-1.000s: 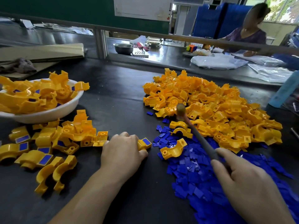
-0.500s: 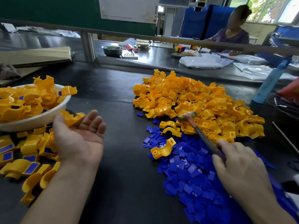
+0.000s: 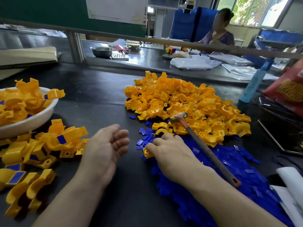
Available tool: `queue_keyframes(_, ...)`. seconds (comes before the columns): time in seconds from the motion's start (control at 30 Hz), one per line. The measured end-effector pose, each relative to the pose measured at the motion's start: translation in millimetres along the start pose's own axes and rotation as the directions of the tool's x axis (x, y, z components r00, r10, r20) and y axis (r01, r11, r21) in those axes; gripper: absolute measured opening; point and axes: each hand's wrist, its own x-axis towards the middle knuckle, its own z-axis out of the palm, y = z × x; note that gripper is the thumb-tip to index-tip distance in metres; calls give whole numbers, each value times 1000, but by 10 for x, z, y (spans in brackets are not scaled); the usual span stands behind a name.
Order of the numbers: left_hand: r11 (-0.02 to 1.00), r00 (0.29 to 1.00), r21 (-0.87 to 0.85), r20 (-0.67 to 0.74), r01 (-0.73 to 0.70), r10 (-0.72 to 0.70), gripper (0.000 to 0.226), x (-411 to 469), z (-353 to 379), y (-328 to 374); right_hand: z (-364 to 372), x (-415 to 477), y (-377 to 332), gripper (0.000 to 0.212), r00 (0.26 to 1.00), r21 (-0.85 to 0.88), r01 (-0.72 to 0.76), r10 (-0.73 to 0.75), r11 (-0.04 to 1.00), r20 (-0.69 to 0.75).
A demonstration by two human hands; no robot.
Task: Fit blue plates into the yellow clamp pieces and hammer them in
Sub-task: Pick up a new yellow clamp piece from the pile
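My left hand (image 3: 105,145) hovers palm-up and empty over the dark table, fingers relaxed. My right hand (image 3: 168,151) lies on the near-left edge of the blue plates (image 3: 229,169), its fingers curled over a yellow clamp piece (image 3: 146,152). The hammer (image 3: 201,145) lies let go across the blue plates, its head against the big pile of yellow clamp pieces (image 3: 188,102). Clamp pieces with blue plates fitted (image 3: 49,145) lie in a heap at the left, below a white bowl (image 3: 29,123) full of them.
A metal rail (image 3: 180,43) and a second bench with a steel bowl (image 3: 101,51) lie beyond the table, where a person (image 3: 218,35) sits. A blue bottle (image 3: 255,82) and a red bag (image 3: 288,89) stand at the right. White paper (image 3: 291,182) lies near right.
My left hand dropped the fitted clamp on the left heap and swung back to the middle, empty. My right hand let go of the hammer and reached left onto a yellow clamp piece.
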Motion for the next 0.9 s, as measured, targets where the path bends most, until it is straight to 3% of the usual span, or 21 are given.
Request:
queue_keyframes(0.1,987,998,163,57,3,-12,9,8,37,-89,-6,-57,-14,24,992,28,-50,52,998,-114)
queue_keyframes(0.17,962,996,273,92,-24,-1,10,-23,42,-131,-34,-145,-1,23,974,190,-78,115,979,-197)
queue_keyframes(0.23,942,983,334,184,-35,-29,17,-69,44,-164,-111,-248,-14,21,957,449,-101,210,888,-202)
queue_keyframes(0.33,962,912,269,385,36,-142,31,-168,60,-191,-178,-411,-71,18,960,736,-120,267,667,-86)
queue_keyframes(0.47,975,843,181,498,127,-202,37,-255,118,-269,-158,-622,-77,17,945,814,-125,317,567,-76)
queue_keyframes(0.57,976,834,159,511,146,-208,41,-265,149,-360,-129,-681,-26,19,924,890,-190,381,413,21)
queue_keyframes(0.6,977,846,173,495,127,-198,38,-271,159,-377,-116,-704,-26,18,927,886,-200,374,419,32)
queue_keyframes(0.67,976,875,205,456,75,-163,26,-270,172,-388,-62,-750,-15,15,928,790,-224,373,570,-6)
queue_keyframes(0.73,970,919,241,376,30,-122,22,-237,171,-356,-23,-794,28,34,928,532,-285,368,797,-54)
queue_keyframes(0.77,967,942,252,317,23,-105,24,-196,158,-340,-13,-813,77,45,924,400,-329,379,856,-52)
queue_keyframes(0.83,963,975,270,207,23,-81,16,-111,127,-301,9,-848,196,60,899,252,-423,438,870,-3)
queue_keyframes(0.9,962,989,268,123,45,-80,10,-58,100,-264,56,-865,278,61,887,179,-462,458,869,66)
